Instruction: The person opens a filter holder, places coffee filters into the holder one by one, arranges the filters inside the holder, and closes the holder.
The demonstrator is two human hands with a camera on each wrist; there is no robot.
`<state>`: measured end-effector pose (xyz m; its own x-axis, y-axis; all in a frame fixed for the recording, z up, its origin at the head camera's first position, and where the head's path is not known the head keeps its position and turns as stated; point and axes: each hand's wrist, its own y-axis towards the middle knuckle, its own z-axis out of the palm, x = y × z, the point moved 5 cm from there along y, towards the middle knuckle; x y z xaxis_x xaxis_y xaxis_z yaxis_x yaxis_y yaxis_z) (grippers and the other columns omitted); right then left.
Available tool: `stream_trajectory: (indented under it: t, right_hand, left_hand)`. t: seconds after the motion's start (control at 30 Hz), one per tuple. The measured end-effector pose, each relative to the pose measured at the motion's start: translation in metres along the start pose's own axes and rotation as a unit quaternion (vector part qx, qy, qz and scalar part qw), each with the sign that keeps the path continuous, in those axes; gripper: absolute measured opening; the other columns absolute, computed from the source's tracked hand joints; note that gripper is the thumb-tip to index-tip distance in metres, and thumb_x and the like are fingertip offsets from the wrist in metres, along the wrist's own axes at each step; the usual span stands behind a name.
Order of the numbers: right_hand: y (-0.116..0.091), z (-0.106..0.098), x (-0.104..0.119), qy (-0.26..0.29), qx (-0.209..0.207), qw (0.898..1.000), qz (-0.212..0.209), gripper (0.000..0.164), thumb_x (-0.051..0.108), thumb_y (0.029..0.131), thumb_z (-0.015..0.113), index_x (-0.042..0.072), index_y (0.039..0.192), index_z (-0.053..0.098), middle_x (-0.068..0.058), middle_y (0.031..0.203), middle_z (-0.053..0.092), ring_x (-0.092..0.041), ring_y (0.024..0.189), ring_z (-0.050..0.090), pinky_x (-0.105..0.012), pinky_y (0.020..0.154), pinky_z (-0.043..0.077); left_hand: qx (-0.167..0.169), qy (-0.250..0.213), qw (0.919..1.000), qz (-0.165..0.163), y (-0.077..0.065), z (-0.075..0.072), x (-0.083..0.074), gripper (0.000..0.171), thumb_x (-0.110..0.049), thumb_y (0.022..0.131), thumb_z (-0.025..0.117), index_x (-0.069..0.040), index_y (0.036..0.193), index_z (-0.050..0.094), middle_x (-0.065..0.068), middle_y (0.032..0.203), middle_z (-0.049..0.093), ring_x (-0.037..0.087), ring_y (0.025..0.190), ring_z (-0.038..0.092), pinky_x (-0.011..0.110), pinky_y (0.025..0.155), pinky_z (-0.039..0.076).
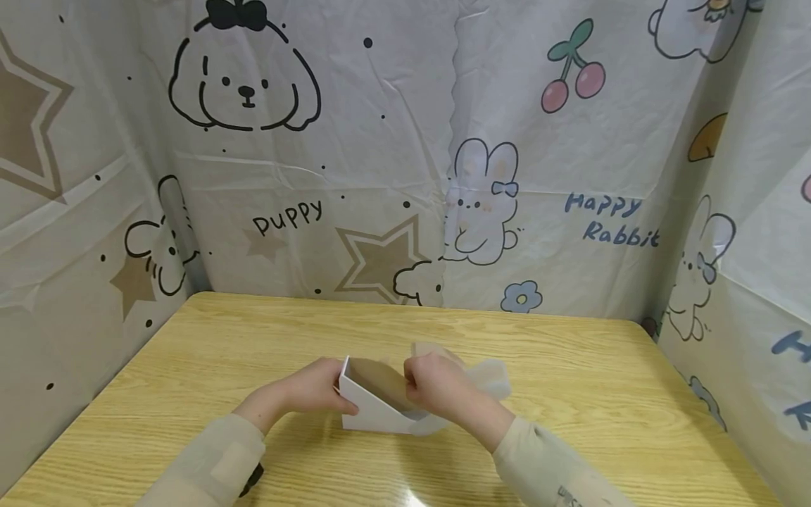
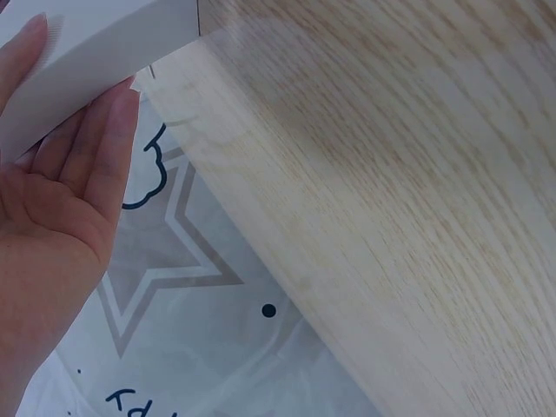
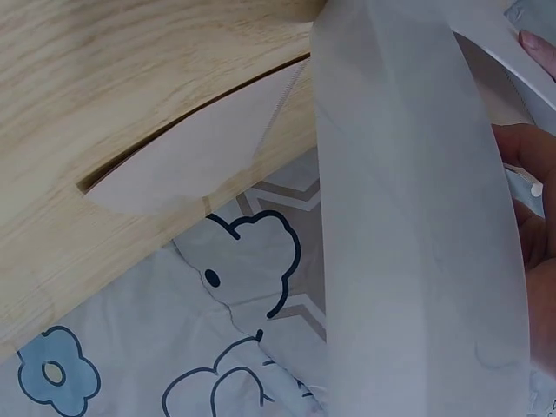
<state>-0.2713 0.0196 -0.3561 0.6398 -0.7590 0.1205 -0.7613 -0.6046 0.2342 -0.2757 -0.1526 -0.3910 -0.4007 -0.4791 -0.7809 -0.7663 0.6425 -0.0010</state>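
Note:
A white cardboard box with a slanted side and a brown inside stands on the table, its top uncovered. My left hand grips its left end, thumb on the near side; in the left wrist view the fingers lie under the white wall. At the right end my right hand holds the box with curled fingers, their tips hidden from the head view. Beside it a pale flap sticks out to the right. In the right wrist view a broad whitish panel stands in front of the curled fingers.
The wood-grain table spreads around the box on all sides. Behind it hangs a cartoon-printed curtain, which also closes off both sides. A small dark object shows beside the left sleeve.

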Motion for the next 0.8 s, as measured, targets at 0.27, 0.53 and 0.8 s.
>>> stream_trajectory:
  t: [0.27,0.53,0.8]
  right_hand:
    - [0.0,0.005,0.002,0.023,0.011,1.0,-0.001,0.02,0.004,0.071,0.063,0.011,0.058,0.049,0.007,0.052,0.041,-0.007,0.048,0.032,-0.019,0.044,0.025]
    - [0.0,0.011,0.003,0.024,0.02,1.0,-0.002,0.022,0.004,0.074,0.063,0.011,0.059,0.049,0.007,0.051,0.041,-0.006,0.048,0.031,-0.019,0.043,0.025]
    - [0.0,0.011,0.003,0.015,0.023,1.0,0.004,0.009,0.009,0.075,0.066,0.01,0.068,0.06,0.001,0.059,0.059,-0.007,0.05,0.043,-0.021,0.046,0.035]
  left_hand:
    - [0.001,0.002,1.0,0.002,0.0,0.0,-0.001,0.029,-0.006,0.075,0.075,-0.002,0.102,0.064,0.01,0.098,0.069,0.009,0.086,0.063,0.021,0.073,0.052]
    - [0.0,0.0,0.9999,-0.012,0.0,0.0,-0.001,0.029,-0.007,0.075,0.075,-0.003,0.102,0.064,0.009,0.098,0.069,0.01,0.087,0.064,0.021,0.073,0.052]
    - [-0.003,-0.003,0.9998,-0.021,0.001,0.0,0.003,0.033,-0.009,0.075,0.076,-0.003,0.105,0.063,0.009,0.099,0.068,0.012,0.088,0.064,0.022,0.072,0.052]
